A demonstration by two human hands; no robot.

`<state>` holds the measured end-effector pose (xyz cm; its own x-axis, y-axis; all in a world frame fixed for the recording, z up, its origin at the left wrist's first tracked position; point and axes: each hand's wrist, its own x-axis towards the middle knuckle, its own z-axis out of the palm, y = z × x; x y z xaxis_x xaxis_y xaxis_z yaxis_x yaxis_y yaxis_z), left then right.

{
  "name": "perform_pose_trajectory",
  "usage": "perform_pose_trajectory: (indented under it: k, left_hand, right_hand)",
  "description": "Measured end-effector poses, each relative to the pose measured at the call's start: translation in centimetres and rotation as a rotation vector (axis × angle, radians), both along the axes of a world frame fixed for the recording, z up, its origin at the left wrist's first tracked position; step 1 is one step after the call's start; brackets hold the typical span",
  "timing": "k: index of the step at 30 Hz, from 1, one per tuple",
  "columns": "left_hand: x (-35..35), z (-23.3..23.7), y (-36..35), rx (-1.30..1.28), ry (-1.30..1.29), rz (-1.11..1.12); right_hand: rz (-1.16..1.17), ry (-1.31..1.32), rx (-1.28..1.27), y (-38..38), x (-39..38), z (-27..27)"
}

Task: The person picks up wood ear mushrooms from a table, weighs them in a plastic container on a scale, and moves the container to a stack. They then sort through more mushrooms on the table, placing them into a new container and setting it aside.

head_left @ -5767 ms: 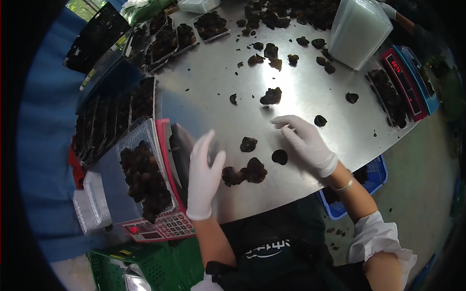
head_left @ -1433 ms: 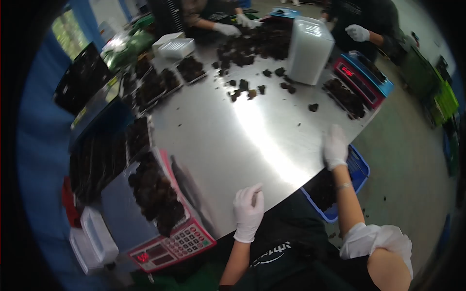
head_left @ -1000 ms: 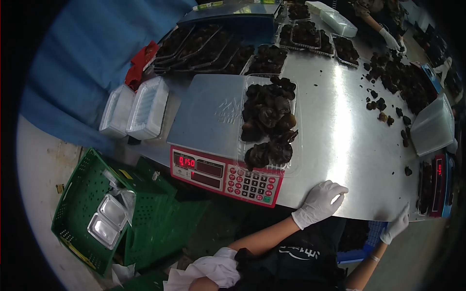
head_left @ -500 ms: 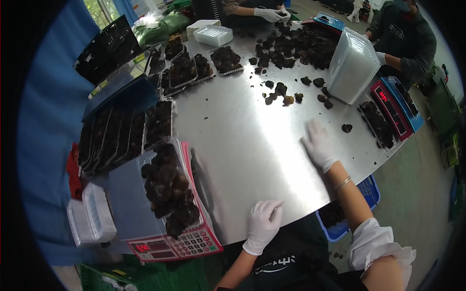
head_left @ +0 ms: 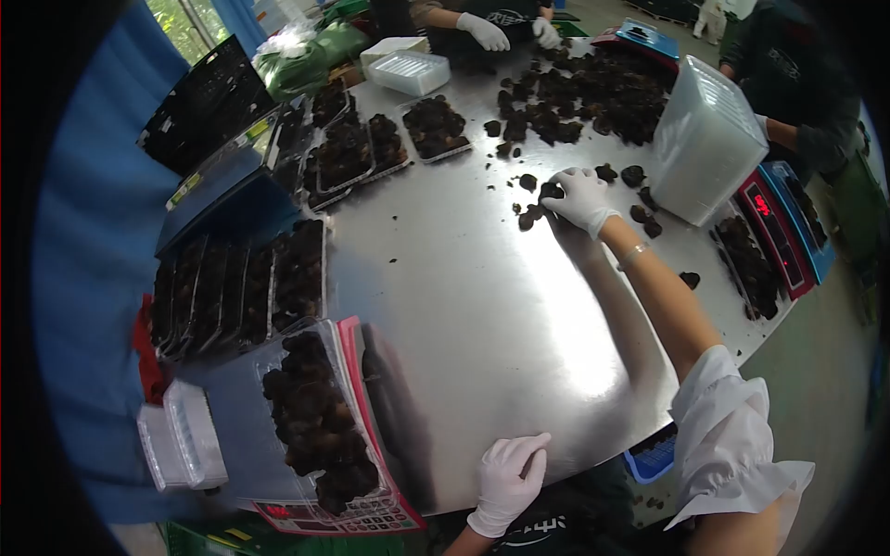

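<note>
My gloved right hand [head_left: 582,202] reaches far across the metal table, its fingers closed on a dark, wrinkled mushroom [head_left: 552,192]. More loose mushrooms [head_left: 530,219] lie right beside those fingers. Close to the table's front edge is my gloved left hand [head_left: 508,480], loosely curled with the thumb apart from the forefinger and nothing visible in it. Left of it, a clear tray heaped with mushrooms [head_left: 315,417] rests on a red-and-white scale [head_left: 348,519], whose keypad is partly covered by the tray.
Filled trays [head_left: 434,128] line the table's left side. A large mushroom pile [head_left: 603,93] covers the far end. At right stand a tall stack of clear trays [head_left: 709,139] and another scale [head_left: 774,232]. Two co-workers stand beyond, one with gloved hands [head_left: 484,32]. Empty trays [head_left: 190,431] sit lower left.
My right hand has moved forward and left across the table and closed on a mushroom. My left hand stays near the front edge. The far co-worker's hands have come apart.
</note>
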<state>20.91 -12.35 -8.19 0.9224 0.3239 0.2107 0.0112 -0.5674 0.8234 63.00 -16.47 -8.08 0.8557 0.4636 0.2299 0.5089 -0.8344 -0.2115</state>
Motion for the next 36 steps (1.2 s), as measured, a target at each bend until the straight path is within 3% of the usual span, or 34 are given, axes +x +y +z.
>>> perform_pose_trajectory:
  k: [1,3,4,5,7,14,16,19,23,27,30,31,33,34,36]
  left_hand:
    - [0.0,0.0,0.1,0.004,0.004,0.015]
    - [0.0,0.1,0.0,-0.01,0.019,0.004]
    - [0.1,0.1,0.0,-0.015,0.022,0.012]
    - [0.1,0.1,0.0,-0.007,0.011,0.007]
    - [0.0,0.1,0.1,0.0,0.008,-0.005]
    - [-0.3,0.0,0.2,-0.011,-0.033,-0.028]
    - [-0.3,-0.2,0.3,-0.012,-0.058,-0.019]
    - [-0.6,-0.4,0.4,-0.013,-0.08,-0.033]
    - [-0.7,-0.3,0.5,-0.021,-0.125,-0.04]
    - [-0.7,-0.3,0.6,-0.033,-0.144,-0.06]
    - [-0.9,-0.2,0.6,-0.047,-0.143,-0.041]
    - [-1.2,-0.3,0.6,-0.049,-0.143,-0.041]
    - [-2.1,-0.6,0.5,-0.367,-0.08,0.075]
    - [-2.2,-0.5,0.3,-0.373,-0.077,0.073]
    - [-2.2,0.4,0.0,-0.81,-0.377,0.279]
  right_hand:
    - [0.015,0.004,0.004,0.3,-0.3,0.3]
    - [0.263,0.449,0.588,0.0,-1.1,1.3]
    - [0.307,0.41,0.688,0.2,-3.8,3.2]
    - [0.311,0.692,0.818,0.1,-6.0,5.0]
    - [0.529,1.014,1.043,0.0,-9.6,6.6]
    - [0.703,1.523,1.18,0.5,-17.5,7.9]
    - [0.898,1.964,1.343,1.1,-18.6,7.0]
    - [0.858,2.143,1.329,1.7,-20.5,7.2]
    - [0.82,2.103,1.188,2.1,-21.7,8.0]
    - [0.919,2.119,1.233,2.5,-22.7,8.4]
    - [0.983,1.985,1.222,2.3,-23.2,9.3]
    - [0.899,1.887,1.17,2.1,-23.4,9.8]
    - [0.802,1.79,1.119,1.3,-23.8,10.9]
    - [0.739,1.627,0.963,0.8,-23.9,11.6]
    - [0.638,1.446,0.776,-0.2,-24.6,12.5]
